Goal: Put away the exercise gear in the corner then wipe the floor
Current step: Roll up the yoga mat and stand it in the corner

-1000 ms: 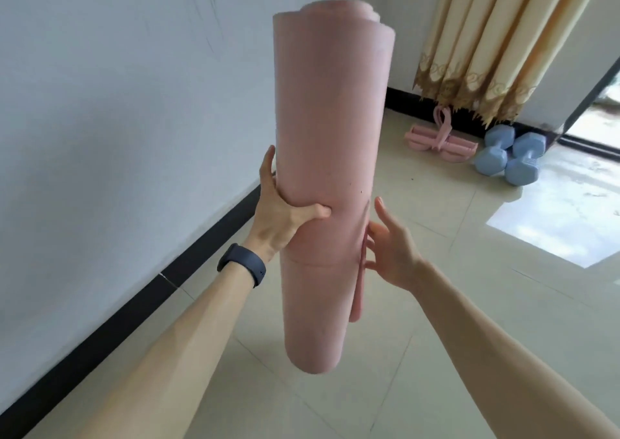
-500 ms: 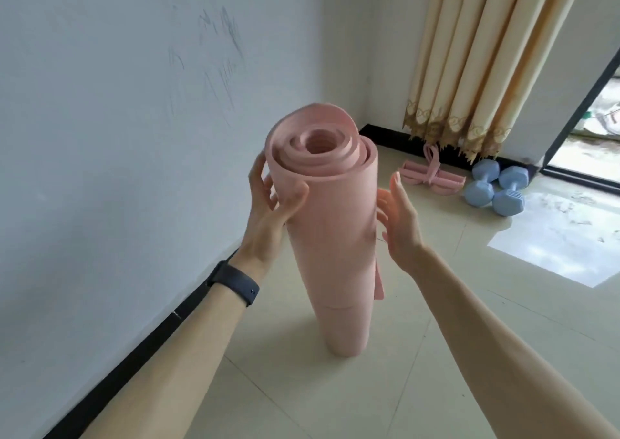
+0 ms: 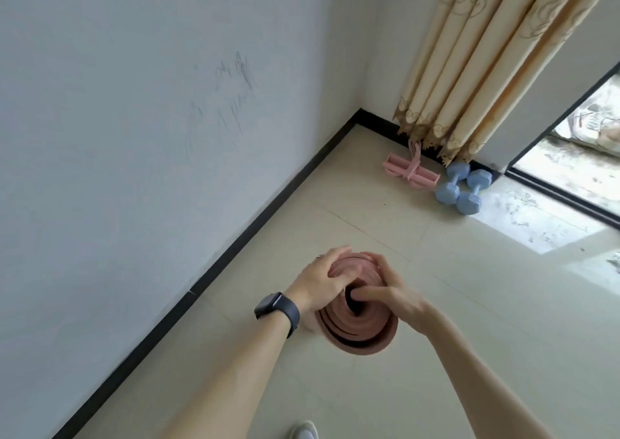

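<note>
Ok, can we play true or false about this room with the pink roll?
1. The left hand and the right hand both touch the top of the rolled pink mat. True.
2. The dumbbells are red. False: they are blue.
3. The dark watch is on the right wrist. False: it is on the left wrist.
4. There are scribbles on the wall. True.
5. The dumbbells lie on the floor near the curtain. True.
</note>
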Demonstrator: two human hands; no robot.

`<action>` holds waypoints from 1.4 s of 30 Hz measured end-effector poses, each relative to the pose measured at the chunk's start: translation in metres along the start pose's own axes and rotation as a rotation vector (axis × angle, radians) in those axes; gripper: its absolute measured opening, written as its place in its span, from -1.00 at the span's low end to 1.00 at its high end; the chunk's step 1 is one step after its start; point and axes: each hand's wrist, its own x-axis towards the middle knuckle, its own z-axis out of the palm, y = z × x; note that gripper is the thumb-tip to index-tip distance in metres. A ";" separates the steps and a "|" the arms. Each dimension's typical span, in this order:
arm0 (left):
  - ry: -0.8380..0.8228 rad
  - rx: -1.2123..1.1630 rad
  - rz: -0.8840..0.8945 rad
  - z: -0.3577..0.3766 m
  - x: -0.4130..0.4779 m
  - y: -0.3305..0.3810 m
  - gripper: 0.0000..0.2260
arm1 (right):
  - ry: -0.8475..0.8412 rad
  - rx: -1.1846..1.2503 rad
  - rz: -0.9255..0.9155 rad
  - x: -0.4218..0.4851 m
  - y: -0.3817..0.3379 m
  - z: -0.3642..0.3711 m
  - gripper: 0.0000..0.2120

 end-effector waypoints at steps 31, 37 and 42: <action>-0.096 0.246 -0.347 -0.028 -0.072 0.277 -0.44 | 0.206 -0.518 0.470 -0.173 -0.169 -0.123 -0.54; 0.059 0.197 -0.347 -0.039 0.016 0.349 -0.44 | 0.230 -0.478 0.266 -0.110 -0.208 -0.225 -0.70; 0.261 0.035 -0.362 -0.053 0.074 0.391 -0.45 | 0.265 -0.379 0.199 -0.056 -0.233 -0.296 -0.60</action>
